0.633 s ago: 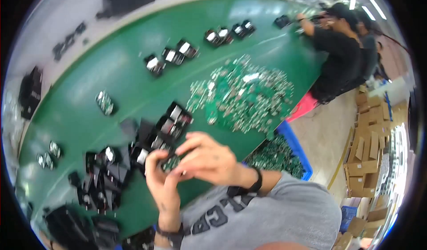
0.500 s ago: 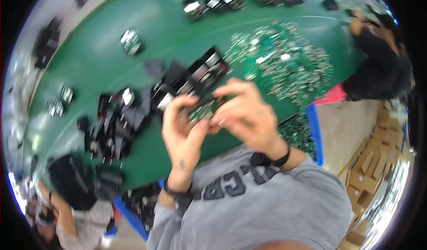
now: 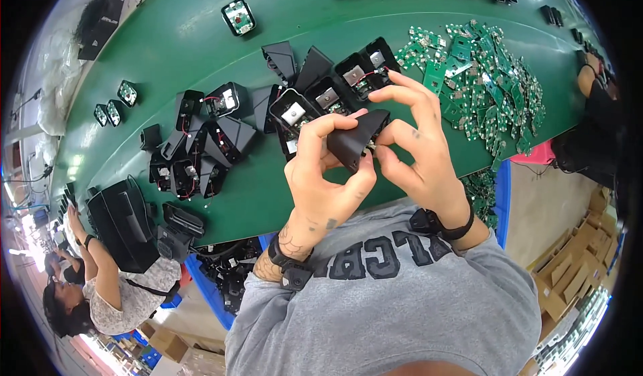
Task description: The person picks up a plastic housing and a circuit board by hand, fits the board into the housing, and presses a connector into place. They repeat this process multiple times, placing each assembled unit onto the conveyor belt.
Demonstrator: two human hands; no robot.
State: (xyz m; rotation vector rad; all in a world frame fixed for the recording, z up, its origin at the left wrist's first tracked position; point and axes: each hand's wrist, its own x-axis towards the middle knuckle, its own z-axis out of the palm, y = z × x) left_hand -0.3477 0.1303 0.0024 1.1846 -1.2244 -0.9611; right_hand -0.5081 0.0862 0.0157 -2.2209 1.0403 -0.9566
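Note:
A black plastic housing (image 3: 357, 138) is tilted on its side in front of my chest. My left hand (image 3: 321, 182) grips it, with the thumb at its lower end and the fingers along its top. At the side facing right, a small strip of green circuit board (image 3: 370, 147) shows inside. My right hand (image 3: 425, 152) is close against that open side, thumb and forefinger pinched together and the other fingers curled above. What lies in that pinch is too small to make out. Just beyond my hands lie open black housings (image 3: 328, 98) with metal blocks and red wires.
A heap of green circuit boards (image 3: 492, 81) covers the table's right part. More black housings (image 3: 194, 141) lie to the left, and a housing with a board (image 3: 238, 16) stands farther back. Blue bins (image 3: 501, 195) sit below the near edge. A co-worker (image 3: 127, 289) is at lower left.
The housing has been turned in my hands: the green board faced up before, and now the black outer wall does. My view has shifted, so the table's things sit elsewhere in the picture.

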